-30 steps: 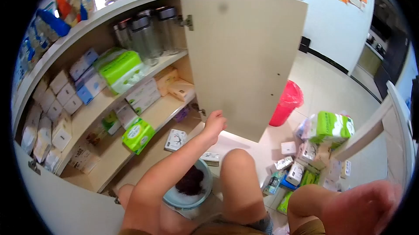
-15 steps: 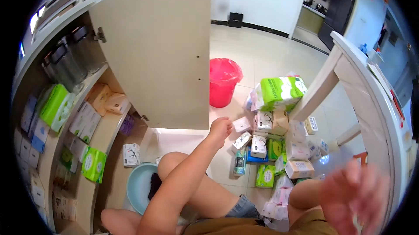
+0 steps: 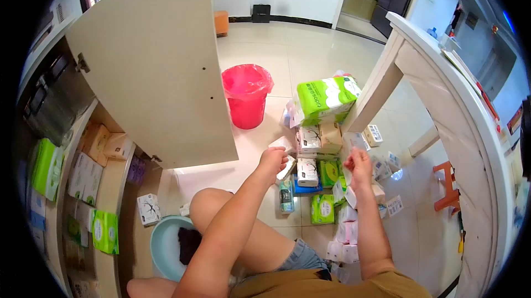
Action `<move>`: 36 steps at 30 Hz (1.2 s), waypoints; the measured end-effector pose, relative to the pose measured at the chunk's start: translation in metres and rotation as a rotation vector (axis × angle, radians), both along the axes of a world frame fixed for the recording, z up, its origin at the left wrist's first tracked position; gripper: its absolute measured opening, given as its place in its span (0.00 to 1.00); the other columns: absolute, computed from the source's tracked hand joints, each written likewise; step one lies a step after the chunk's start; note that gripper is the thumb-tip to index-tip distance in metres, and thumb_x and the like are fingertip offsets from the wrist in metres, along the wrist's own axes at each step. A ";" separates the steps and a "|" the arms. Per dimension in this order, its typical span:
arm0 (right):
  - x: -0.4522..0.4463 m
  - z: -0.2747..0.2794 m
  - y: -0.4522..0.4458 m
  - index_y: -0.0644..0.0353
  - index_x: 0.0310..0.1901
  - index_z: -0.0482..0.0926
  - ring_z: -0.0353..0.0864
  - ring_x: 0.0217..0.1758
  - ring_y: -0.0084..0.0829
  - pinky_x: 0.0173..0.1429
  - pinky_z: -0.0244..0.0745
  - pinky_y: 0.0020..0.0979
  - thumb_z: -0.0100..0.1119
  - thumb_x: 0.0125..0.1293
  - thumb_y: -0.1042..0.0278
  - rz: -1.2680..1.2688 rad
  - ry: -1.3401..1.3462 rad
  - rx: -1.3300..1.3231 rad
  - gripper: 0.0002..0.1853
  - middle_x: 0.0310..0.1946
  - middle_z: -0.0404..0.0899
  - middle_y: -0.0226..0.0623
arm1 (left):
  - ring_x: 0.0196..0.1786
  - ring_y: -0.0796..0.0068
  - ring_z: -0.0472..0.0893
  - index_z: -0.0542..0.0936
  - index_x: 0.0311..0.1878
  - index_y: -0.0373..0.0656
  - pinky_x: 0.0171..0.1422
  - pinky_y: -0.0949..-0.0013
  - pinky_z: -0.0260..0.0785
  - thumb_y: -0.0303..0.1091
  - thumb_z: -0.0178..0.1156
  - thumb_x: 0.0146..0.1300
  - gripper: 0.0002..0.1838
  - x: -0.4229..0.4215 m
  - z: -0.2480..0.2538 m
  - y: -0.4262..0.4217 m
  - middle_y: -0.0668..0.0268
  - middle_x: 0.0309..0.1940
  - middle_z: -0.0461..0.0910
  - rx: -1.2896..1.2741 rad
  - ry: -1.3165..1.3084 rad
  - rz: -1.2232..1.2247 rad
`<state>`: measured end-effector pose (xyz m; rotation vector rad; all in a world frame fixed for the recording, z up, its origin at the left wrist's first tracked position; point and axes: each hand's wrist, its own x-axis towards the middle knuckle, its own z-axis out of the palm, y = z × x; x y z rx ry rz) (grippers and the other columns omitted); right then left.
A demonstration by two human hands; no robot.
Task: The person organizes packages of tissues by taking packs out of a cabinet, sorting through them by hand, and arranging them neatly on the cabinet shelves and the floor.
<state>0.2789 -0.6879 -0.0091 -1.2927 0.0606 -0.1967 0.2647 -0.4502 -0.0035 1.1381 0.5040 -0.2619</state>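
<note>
My left hand (image 3: 274, 163) is curled closed over the floor, with no pack showing in its fingers. It overlaps a pale pack (image 3: 282, 143) and another white pack (image 3: 286, 169), and I cannot tell if it touches them. To the right, my right hand (image 3: 358, 166) is raised with bent fingers above stacked tissue packs, and nothing shows in it. Between the hands stand a white tissue pack (image 3: 307, 172) and a green pack (image 3: 328, 173). A large green-and-white tissue bundle (image 3: 327, 99) tops the pile behind. A teal pack (image 3: 286, 197) stands nearer me, beside another green pack (image 3: 322, 209).
An open cabinet door (image 3: 149, 77) rises at left, with shelves holding tissue packs (image 3: 105, 231). A red bin (image 3: 246, 99) stands beyond. A blue basin (image 3: 163, 248) with dark cloth sits by my knee. A white table (image 3: 437, 99) and red stool (image 3: 446, 186) are at right.
My view has turned to the right. My right hand has come from the near right side, where it was blurred, forward over the packs. My left hand stays curled near the pale packs.
</note>
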 end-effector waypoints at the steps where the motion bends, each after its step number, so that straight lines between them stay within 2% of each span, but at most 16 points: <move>1: 0.000 -0.015 -0.001 0.56 0.24 0.68 0.67 0.19 0.18 0.27 0.67 0.20 0.48 0.59 0.63 0.031 0.090 -0.051 0.09 0.17 0.69 0.27 | 0.33 0.80 0.70 0.68 0.43 0.40 0.34 0.77 0.64 0.25 0.51 0.50 0.15 0.002 -0.002 -0.002 0.68 0.30 0.70 0.002 0.011 -0.016; 4: -0.010 -0.059 0.003 0.57 0.24 0.69 0.67 0.19 0.17 0.25 0.65 0.18 0.45 0.60 0.56 0.107 0.293 -0.105 0.14 0.19 0.71 0.28 | 0.30 0.81 0.70 0.68 0.43 0.41 0.31 0.79 0.65 0.25 0.51 0.49 0.14 0.007 -0.008 -0.006 0.68 0.29 0.70 -0.006 -0.002 -0.027; 8: -0.044 -0.111 0.010 0.58 0.29 0.71 0.68 0.22 0.18 0.25 0.65 0.19 0.45 0.60 0.61 0.250 0.477 -0.163 0.10 0.23 0.73 0.30 | 0.27 0.82 0.71 0.68 0.42 0.41 0.28 0.80 0.65 0.24 0.51 0.49 0.14 0.014 -0.015 -0.008 0.69 0.27 0.71 0.046 0.028 -0.055; 13: -0.090 -0.119 -0.003 0.54 0.37 0.69 0.70 0.28 0.20 0.30 0.68 0.24 0.48 0.58 0.60 0.231 0.679 -0.121 0.09 0.29 0.72 0.28 | 0.29 0.81 0.71 0.69 0.41 0.42 0.29 0.80 0.65 0.24 0.51 0.49 0.13 0.013 -0.011 -0.022 0.70 0.27 0.71 0.054 0.048 -0.100; 15: -0.099 -0.114 -0.012 0.54 0.40 0.67 0.69 0.29 0.23 0.30 0.68 0.26 0.51 0.56 0.58 0.011 0.788 0.118 0.13 0.31 0.70 0.29 | 0.29 0.81 0.71 0.69 0.40 0.42 0.30 0.79 0.65 0.25 0.52 0.50 0.12 0.011 -0.009 -0.030 0.70 0.27 0.71 0.072 0.053 -0.154; 16: -0.100 -0.121 -0.021 0.56 0.43 0.63 0.68 0.31 0.27 0.29 0.68 0.28 0.54 0.53 0.55 -0.048 0.785 0.214 0.20 0.34 0.66 0.31 | 0.29 0.81 0.71 0.69 0.40 0.42 0.30 0.79 0.65 0.25 0.52 0.50 0.12 0.011 -0.010 -0.032 0.70 0.27 0.71 0.095 0.056 -0.195; 17: -0.098 -0.124 -0.030 0.56 0.43 0.63 0.68 0.31 0.27 0.29 0.68 0.28 0.54 0.53 0.55 -0.054 0.785 0.214 0.20 0.34 0.66 0.31 | 0.29 0.81 0.71 0.69 0.40 0.42 0.30 0.79 0.65 0.25 0.52 0.50 0.12 0.010 -0.012 -0.035 0.70 0.27 0.71 0.092 0.057 -0.200; 19: -0.092 -0.115 -0.037 0.57 0.45 0.62 0.68 0.33 0.28 0.33 0.68 0.31 0.55 0.52 0.51 -0.158 0.917 0.500 0.24 0.38 0.64 0.33 | 0.29 0.81 0.71 0.69 0.40 0.42 0.30 0.79 0.64 0.25 0.51 0.50 0.12 0.009 -0.015 -0.037 0.70 0.27 0.71 0.125 0.063 -0.247; 20: -0.091 -0.111 -0.037 0.58 0.47 0.60 0.66 0.37 0.30 0.39 0.67 0.34 0.58 0.47 0.46 -0.186 0.902 0.539 0.32 0.42 0.59 0.35 | 0.29 0.81 0.71 0.69 0.40 0.42 0.30 0.79 0.64 0.25 0.51 0.50 0.12 0.008 -0.016 -0.038 0.70 0.27 0.71 0.124 0.062 -0.247; 21: -0.086 -0.108 -0.038 0.58 0.47 0.60 0.66 0.37 0.30 0.39 0.67 0.34 0.58 0.47 0.46 -0.186 0.901 0.539 0.32 0.42 0.59 0.35 | 0.30 0.80 0.71 0.69 0.41 0.42 0.30 0.79 0.64 0.25 0.51 0.50 0.12 0.007 -0.015 -0.038 0.70 0.28 0.71 0.144 0.062 -0.258; 23: -0.079 -0.106 -0.038 0.51 0.49 0.59 0.66 0.32 0.29 0.37 0.67 0.32 0.57 0.45 0.41 -0.296 0.973 0.704 0.34 0.34 0.62 0.37 | 0.30 0.80 0.71 0.69 0.42 0.42 0.30 0.78 0.64 0.25 0.51 0.50 0.13 0.004 -0.013 -0.037 0.69 0.28 0.71 0.165 0.060 -0.268; 24: -0.076 -0.108 -0.041 0.51 0.49 0.59 0.66 0.32 0.29 0.37 0.67 0.32 0.57 0.45 0.41 -0.293 0.971 0.704 0.34 0.34 0.62 0.37 | 0.31 0.80 0.71 0.70 0.42 0.42 0.31 0.78 0.64 0.26 0.51 0.51 0.13 0.003 -0.011 -0.036 0.69 0.29 0.72 0.176 0.058 -0.272; 26: -0.070 -0.116 -0.047 0.59 0.49 0.58 0.61 0.41 0.31 0.45 0.64 0.36 0.61 0.40 0.40 -0.302 0.881 0.862 0.40 0.44 0.54 0.36 | 0.31 0.80 0.71 0.70 0.43 0.43 0.31 0.77 0.64 0.26 0.50 0.51 0.13 0.000 -0.010 -0.033 0.69 0.30 0.72 0.190 0.055 -0.272; 30: -0.062 -0.125 -0.052 0.58 0.48 0.60 0.61 0.39 0.30 0.45 0.64 0.35 0.61 0.41 0.42 -0.333 0.804 0.800 0.37 0.43 0.54 0.37 | 0.32 0.79 0.71 0.70 0.42 0.43 0.33 0.77 0.64 0.27 0.51 0.51 0.13 -0.004 -0.013 -0.027 0.69 0.30 0.72 0.213 0.060 -0.280; 32: -0.059 -0.128 -0.053 0.57 0.45 0.63 0.62 0.36 0.28 0.41 0.65 0.31 0.60 0.43 0.44 -0.343 0.830 0.796 0.32 0.37 0.58 0.36 | 0.32 0.79 0.71 0.70 0.42 0.43 0.33 0.77 0.64 0.27 0.51 0.51 0.13 -0.005 -0.014 -0.024 0.69 0.31 0.72 0.218 0.052 -0.278; 36: -0.058 -0.140 -0.054 0.55 0.43 0.65 0.64 0.31 0.27 0.35 0.67 0.26 0.59 0.47 0.49 -0.369 0.815 0.826 0.26 0.33 0.63 0.35 | 0.32 0.79 0.71 0.70 0.41 0.43 0.33 0.77 0.64 0.27 0.51 0.51 0.12 -0.007 -0.016 -0.020 0.69 0.31 0.72 0.219 0.060 -0.253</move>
